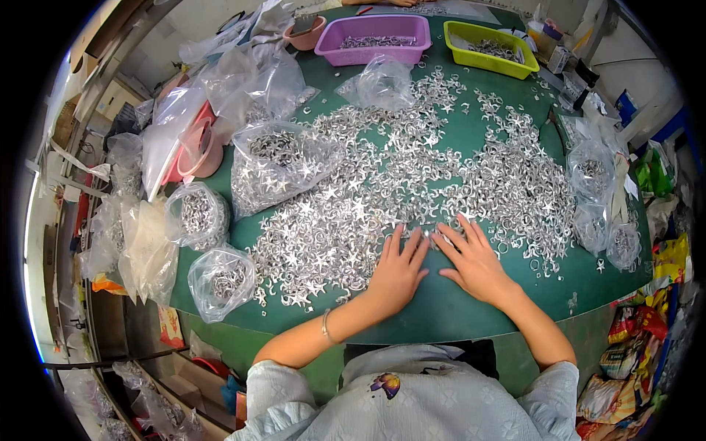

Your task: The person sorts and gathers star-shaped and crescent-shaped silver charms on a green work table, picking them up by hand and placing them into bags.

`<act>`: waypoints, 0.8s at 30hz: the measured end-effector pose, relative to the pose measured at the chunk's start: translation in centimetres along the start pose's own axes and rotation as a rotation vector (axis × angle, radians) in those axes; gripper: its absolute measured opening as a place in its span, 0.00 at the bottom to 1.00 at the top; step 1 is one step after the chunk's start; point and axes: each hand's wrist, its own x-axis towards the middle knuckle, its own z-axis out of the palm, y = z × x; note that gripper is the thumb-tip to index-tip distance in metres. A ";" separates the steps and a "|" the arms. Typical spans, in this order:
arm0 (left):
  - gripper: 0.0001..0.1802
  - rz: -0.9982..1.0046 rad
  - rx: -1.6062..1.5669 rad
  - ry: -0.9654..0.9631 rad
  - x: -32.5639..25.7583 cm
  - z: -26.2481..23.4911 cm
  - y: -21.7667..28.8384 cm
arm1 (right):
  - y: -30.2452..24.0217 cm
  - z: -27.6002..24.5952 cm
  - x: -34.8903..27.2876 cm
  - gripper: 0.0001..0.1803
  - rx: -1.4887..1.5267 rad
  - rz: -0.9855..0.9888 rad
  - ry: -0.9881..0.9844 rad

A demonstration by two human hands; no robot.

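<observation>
two bare hands lie flat, palms down, at the near edge of a green desk, the left hand and right hand side by side, fingers spread, each grip released and holding nothing. their fingertips touch a wide heap of silver stars and rings, too many to count, spread across the desk's middle. two trays sit at the far edge: one purple tray, one yellow-green tray.

We see bright, even light with soft shadows, glare glinting off the silver pieces and plastic bags; fisheye bending and black corners frame the slightly blurred edges
</observation>
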 end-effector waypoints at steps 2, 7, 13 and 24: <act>0.30 0.033 0.063 -0.074 -1.9 -0.8 0.9 | 0.1 -0.3 -2.3 0.35 0.010 0.031 -0.066; 0.28 -0.168 0.140 -0.033 -4.0 -2.6 1.0 | 1.0 -0.9 -5.6 0.31 -0.023 0.189 0.098; 0.26 -0.211 0.114 0.080 -2.6 -2.2 1.9 | -2.0 -0.1 -3.4 0.30 0.121 0.173 0.142; 0.26 -0.343 0.131 0.132 -5.9 -1.8 0.7 | -0.2 0.1 -6.6 0.24 -0.108 0.455 0.391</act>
